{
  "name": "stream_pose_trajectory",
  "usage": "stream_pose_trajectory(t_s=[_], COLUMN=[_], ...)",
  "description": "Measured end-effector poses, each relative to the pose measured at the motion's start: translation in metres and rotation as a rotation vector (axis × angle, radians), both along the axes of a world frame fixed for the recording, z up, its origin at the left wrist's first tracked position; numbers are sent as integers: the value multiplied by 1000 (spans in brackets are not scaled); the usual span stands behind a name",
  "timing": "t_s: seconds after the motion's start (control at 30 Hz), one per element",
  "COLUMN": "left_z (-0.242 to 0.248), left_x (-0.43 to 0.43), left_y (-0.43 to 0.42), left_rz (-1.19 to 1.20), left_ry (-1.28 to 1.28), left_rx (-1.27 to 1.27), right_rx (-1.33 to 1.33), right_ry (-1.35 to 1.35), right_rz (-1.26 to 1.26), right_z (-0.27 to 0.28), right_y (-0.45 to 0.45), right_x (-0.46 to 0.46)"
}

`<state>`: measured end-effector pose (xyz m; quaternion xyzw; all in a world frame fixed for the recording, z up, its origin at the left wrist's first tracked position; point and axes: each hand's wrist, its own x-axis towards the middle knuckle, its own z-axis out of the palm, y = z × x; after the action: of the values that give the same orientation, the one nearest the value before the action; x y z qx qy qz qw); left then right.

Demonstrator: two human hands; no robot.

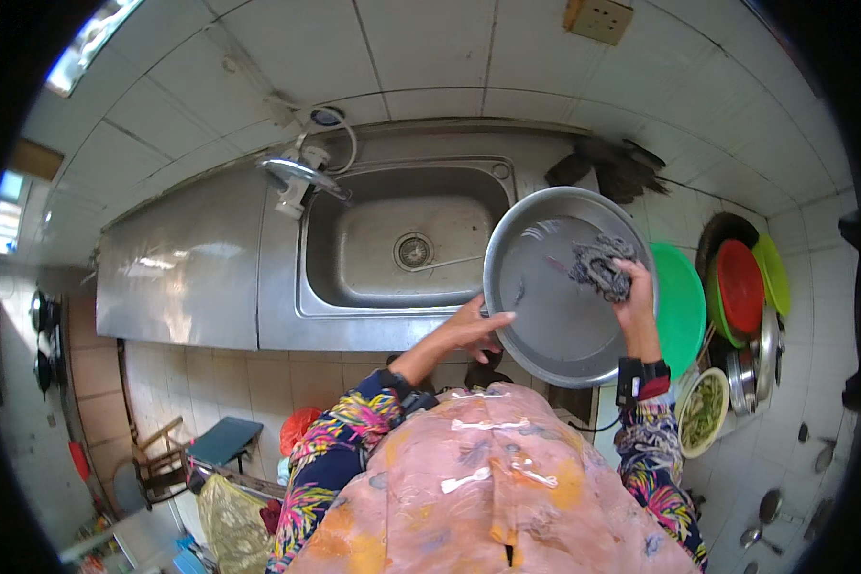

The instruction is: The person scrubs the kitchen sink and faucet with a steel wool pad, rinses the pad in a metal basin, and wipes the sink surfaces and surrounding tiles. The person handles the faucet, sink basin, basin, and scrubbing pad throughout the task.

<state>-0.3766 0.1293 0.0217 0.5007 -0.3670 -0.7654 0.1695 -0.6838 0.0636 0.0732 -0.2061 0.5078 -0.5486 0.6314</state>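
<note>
A large round metal basin point(567, 337) sits at the right end of the steel sink counter, its near side overhanging the front edge. My right hand point(635, 287) is shut on a bunched, wet-looking grey cloth point(603, 265) inside the basin, against its right side. Shallow water seems to cover the basin's bottom, with a small dark scrap point(520, 290) in it. My left hand point(477, 330) holds the basin's left rim, thumb over the edge and the other fingers outside, partly hidden below.
Left of the basin is a steel sink point(359, 237) with a faucet point(305, 176). Dark rags point(613, 172) lie behind the basin. To the right stand a green basin point(681, 308), a red basin point(740, 287) and a bowl of green vegetables point(703, 412). A chair point(161, 459) stands behind me at left.
</note>
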Motion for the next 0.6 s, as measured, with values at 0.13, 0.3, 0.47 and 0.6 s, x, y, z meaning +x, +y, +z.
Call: stream_pose_trajectory(t_s=[0.13, 0.3, 0.47, 0.6], left_z=[-15, -29, -14, 5], left_x=[-38, -46, -26, -2], left_y=[8, 15, 33, 55], left_rz=[233, 416, 501, 548], left_ry=[-20, -15, -1, -4], left_rx=[59, 65, 24, 26], right_rx=[-4, 18, -2, -3], right_ry=[53, 31, 49, 61], right_rz=[105, 202, 206, 244], right_z=[-14, -16, -3, 12], right_y=[6, 12, 16, 20], right_x=[-8, -5, 11, 40])
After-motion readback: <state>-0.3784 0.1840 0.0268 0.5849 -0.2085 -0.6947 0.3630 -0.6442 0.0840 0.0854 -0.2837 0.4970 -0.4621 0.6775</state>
